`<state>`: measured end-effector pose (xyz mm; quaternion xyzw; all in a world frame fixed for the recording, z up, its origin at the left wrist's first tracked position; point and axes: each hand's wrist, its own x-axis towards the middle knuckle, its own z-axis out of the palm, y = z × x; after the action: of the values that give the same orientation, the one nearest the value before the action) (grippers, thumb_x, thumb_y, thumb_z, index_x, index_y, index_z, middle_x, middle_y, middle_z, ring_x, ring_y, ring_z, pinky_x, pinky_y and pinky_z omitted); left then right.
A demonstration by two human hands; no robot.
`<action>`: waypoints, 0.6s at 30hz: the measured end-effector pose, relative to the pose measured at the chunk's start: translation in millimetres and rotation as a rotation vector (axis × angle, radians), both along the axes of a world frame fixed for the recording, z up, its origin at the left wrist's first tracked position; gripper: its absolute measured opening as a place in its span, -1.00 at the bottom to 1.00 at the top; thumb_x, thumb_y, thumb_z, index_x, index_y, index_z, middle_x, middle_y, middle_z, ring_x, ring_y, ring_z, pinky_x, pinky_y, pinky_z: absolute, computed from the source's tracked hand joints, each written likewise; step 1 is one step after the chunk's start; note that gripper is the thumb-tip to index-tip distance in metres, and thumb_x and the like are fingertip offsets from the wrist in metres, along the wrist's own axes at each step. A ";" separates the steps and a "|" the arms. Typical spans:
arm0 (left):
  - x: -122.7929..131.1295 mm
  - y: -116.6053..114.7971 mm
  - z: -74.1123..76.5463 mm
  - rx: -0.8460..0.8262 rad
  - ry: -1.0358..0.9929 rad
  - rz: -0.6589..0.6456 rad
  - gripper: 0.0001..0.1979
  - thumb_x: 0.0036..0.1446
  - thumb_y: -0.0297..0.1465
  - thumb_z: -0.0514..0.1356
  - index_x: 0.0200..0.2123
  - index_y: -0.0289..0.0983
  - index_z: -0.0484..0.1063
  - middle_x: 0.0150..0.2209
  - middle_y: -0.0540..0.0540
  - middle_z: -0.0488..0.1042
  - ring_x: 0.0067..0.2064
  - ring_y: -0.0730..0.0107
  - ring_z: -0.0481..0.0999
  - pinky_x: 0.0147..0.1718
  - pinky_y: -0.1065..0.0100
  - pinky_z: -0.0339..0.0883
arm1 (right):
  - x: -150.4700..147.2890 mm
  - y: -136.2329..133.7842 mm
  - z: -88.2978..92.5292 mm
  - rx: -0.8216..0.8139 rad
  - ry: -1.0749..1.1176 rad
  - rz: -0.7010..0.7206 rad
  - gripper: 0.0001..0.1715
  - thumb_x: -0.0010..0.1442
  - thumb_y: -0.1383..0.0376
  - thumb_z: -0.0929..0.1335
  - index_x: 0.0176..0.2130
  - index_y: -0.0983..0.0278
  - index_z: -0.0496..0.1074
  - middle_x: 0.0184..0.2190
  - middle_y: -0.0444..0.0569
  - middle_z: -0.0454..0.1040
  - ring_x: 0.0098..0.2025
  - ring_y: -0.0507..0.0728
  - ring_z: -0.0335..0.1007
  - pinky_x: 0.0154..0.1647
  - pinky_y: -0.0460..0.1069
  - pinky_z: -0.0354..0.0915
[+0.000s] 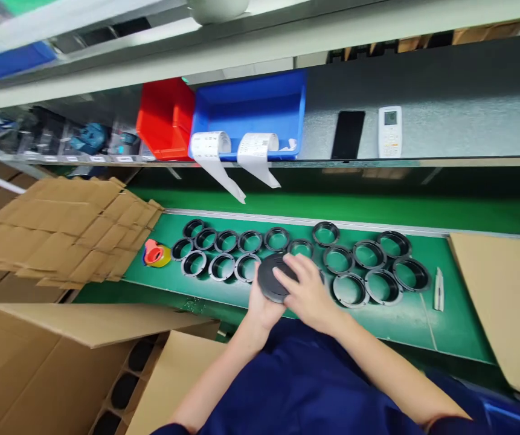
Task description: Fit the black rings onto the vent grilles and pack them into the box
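A black round cover (269, 279) with concentric grooves on its face is held up over the front of the green bench. My left hand (262, 308) supports it from below and at its left edge, fingers closed around it. My right hand (307, 290) has its fingertips pressed on the cover's face, gripping it from the right. Whatever lies beneath the cover is hidden. Several black rings (222, 267) stand in rows on the bench to the left of my hands. More black rings (349, 290) are grouped to the right.
An opened carton (37, 362) with black round items in dividers stands front left. Flattened cardboard (60, 229) is stacked behind it. A tape roll (156, 255) and a utility knife (439, 290) lie on the bench. The shelf holds a blue bin (250, 103), red bin (164, 121), phone and remote.
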<state>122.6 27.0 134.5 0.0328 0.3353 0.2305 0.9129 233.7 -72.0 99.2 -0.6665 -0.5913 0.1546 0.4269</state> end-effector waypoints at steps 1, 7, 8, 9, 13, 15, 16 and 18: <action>-2.6 3.0 -9.7 -0.017 0.065 0.023 -0.56 0.38 -0.15 -0.04 -0.07 -0.33 0.51 -0.26 -0.14 0.60 -0.19 0.30 0.58 -0.02 0.30 0.42 | -6.8 -0.6 -6.3 -0.049 -0.110 0.064 -0.33 0.33 -0.01 0.25 0.33 0.14 0.19 0.40 0.03 0.01 0.42 0.39 -0.22 0.41 0.38 -0.14; -19.2 2.0 -66.1 -0.029 0.276 -0.104 -0.65 0.35 -0.21 0.03 -0.23 -0.32 0.50 -0.27 -0.14 0.60 -0.22 0.28 0.58 -0.10 0.30 0.45 | -24.6 -10.6 -36.1 -0.317 -0.123 0.197 -0.24 0.36 0.07 0.26 0.39 0.27 0.01 0.45 0.15 -0.19 0.46 0.33 -0.41 0.42 0.31 -0.11; -19.9 -0.8 -70.6 -0.043 0.276 -0.141 -0.65 0.35 -0.20 0.04 -0.22 -0.33 0.50 -0.27 -0.15 0.60 -0.21 0.26 0.58 -0.08 0.28 0.44 | -24.2 -12.4 -38.8 -0.341 -0.069 0.215 -0.22 0.36 0.06 0.25 0.41 0.24 -0.04 0.46 0.13 -0.26 0.47 0.32 -0.45 0.42 0.30 -0.13; -19.4 -3.8 -74.0 -0.059 0.260 -0.187 -0.63 0.33 -0.18 0.05 -0.20 -0.34 0.51 -0.26 -0.17 0.60 -0.18 0.22 0.58 -0.05 0.26 0.43 | -23.2 -14.0 -41.4 -0.369 -0.006 0.229 -0.15 0.34 0.03 0.27 0.42 0.21 -0.11 0.46 0.12 -0.35 0.47 0.33 -0.50 0.42 0.31 -0.15; -12.2 -11.6 -83.9 -0.084 0.126 -0.397 -0.50 0.29 -0.07 0.07 -0.03 -0.40 0.47 -0.12 -0.31 0.57 0.04 0.01 0.50 0.09 0.14 0.32 | -15.6 -15.6 -56.7 -0.470 0.226 0.256 0.33 0.04 -0.07 0.48 0.43 0.08 -0.35 0.45 0.18 -0.42 0.45 0.43 -0.49 0.38 0.37 -0.15; -12.7 -10.6 -89.0 -0.061 0.161 -0.460 -0.41 0.26 0.02 0.06 0.08 -0.35 0.40 0.01 -0.34 0.50 0.15 -0.07 0.41 0.14 0.03 0.25 | -9.1 -13.4 -69.9 -0.468 0.241 0.188 0.37 -0.05 -0.04 0.52 0.43 0.06 -0.29 0.39 0.19 -0.21 0.42 0.42 -0.25 0.34 0.33 -0.03; -15.3 -8.7 -91.3 -0.040 0.219 -0.480 -0.37 0.23 0.07 0.07 0.14 -0.29 0.35 0.09 -0.34 0.45 0.20 -0.11 0.35 0.16 -0.06 0.21 | -4.9 -11.5 -77.7 -0.464 0.202 0.090 0.35 -0.06 -0.03 0.53 0.43 0.07 -0.24 0.36 0.19 -0.13 0.38 0.42 -0.16 0.32 0.32 0.01; -25.2 -2.5 -94.5 0.022 0.353 -0.495 -0.33 0.18 0.11 0.10 0.21 -0.14 0.24 0.23 -0.31 0.31 0.29 -0.15 0.22 0.17 -0.18 0.13 | 5.3 -6.0 -94.5 -0.475 0.049 -0.193 0.32 -0.08 -0.04 0.52 0.42 0.16 -0.14 0.31 0.26 -0.07 0.33 0.48 -0.10 0.29 0.36 0.00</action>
<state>97.5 24.5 40.1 0.1630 0.4681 -0.0048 0.8685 239.0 -78.0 4.7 -0.7974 -0.4615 0.2638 0.2854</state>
